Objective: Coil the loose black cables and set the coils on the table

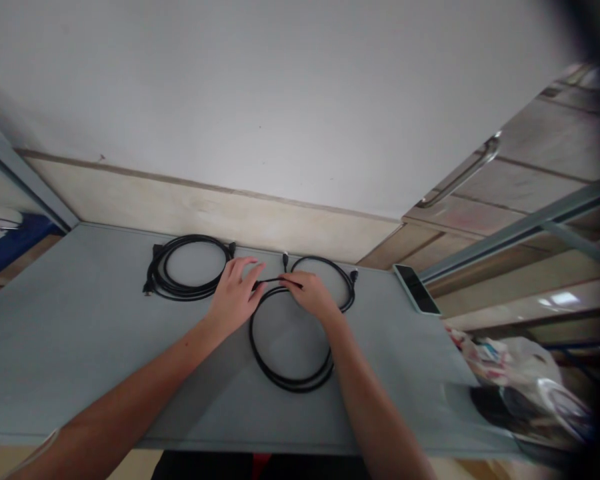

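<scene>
A black cable (pixel 291 386) lies in large loops on the grey table, below and between my hands. My right hand (pixel 310 293) pinches a stretch of it, with the fingers closed. My left hand (pixel 234 295) holds the same stretch loosely at its thumb, and its other fingers are partly spread. Between the hands this stretch runs nearly straight, just above the loops. Another black loop with a plug (pixel 354 275) lies behind my right hand, and a second plug (pixel 285 261) points toward the wall. Whether these belong to the same cable I cannot tell.
A coiled black cable (pixel 173 291) lies left of my left hand. On the table's (pixel 80 320) right side is a phone (pixel 417 289) in a pale green case. A blurred dark, shiny object (pixel 525 407) is at the right front corner. Wall panels stand behind the table.
</scene>
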{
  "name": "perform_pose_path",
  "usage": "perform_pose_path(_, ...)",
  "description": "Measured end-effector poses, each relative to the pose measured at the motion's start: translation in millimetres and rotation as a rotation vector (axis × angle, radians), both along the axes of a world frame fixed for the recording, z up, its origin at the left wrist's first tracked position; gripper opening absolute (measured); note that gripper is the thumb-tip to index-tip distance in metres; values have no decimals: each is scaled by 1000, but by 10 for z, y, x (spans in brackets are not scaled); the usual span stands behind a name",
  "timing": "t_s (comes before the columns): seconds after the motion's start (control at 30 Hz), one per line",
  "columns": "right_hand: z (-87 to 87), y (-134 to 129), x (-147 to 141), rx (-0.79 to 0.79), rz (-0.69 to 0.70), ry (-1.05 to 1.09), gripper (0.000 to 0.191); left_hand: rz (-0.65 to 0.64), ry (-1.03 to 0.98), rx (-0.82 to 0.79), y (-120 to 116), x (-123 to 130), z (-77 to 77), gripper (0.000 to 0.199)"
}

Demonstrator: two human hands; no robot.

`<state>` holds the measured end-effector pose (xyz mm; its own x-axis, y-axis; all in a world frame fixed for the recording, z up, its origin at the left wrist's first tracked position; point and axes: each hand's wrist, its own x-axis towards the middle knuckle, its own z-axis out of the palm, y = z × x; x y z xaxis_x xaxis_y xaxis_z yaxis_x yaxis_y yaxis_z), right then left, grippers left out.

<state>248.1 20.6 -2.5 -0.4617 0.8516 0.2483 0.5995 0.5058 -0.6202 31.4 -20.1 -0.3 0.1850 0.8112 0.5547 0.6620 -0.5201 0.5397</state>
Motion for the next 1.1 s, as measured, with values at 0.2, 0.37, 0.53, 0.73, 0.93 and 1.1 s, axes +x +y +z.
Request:
perform_pose_path(0.2, 83, -119, -147, -178, 20, 244, 32, -209, -24, -272, 64, -49, -102, 34)
perform_pose_path(0.37, 3, -13, 131, -687, 93, 450, 29, -427, -171, -486, 183, -136, -112, 34)
perform_pose_path(0.53, -107, 47, 306, -976, 93, 583, 32, -604, -264, -710, 259, -322, 93, 28)
perform_pose_path(0.73, -135, 125, 554, -954, 6, 635, 27, -575, -104, -1217, 352, -796, 328, 42)
perform_pose_path(0.93, -144, 169, 729, -905, -105, 661, 27, -513, -110, -1356, 409, -1167, 433, 51)
perform_pose_path(1.1, -206, 179, 762, -930, -128, 686, 30, -561, -183, -1411, 432, -1239, 370, 60)
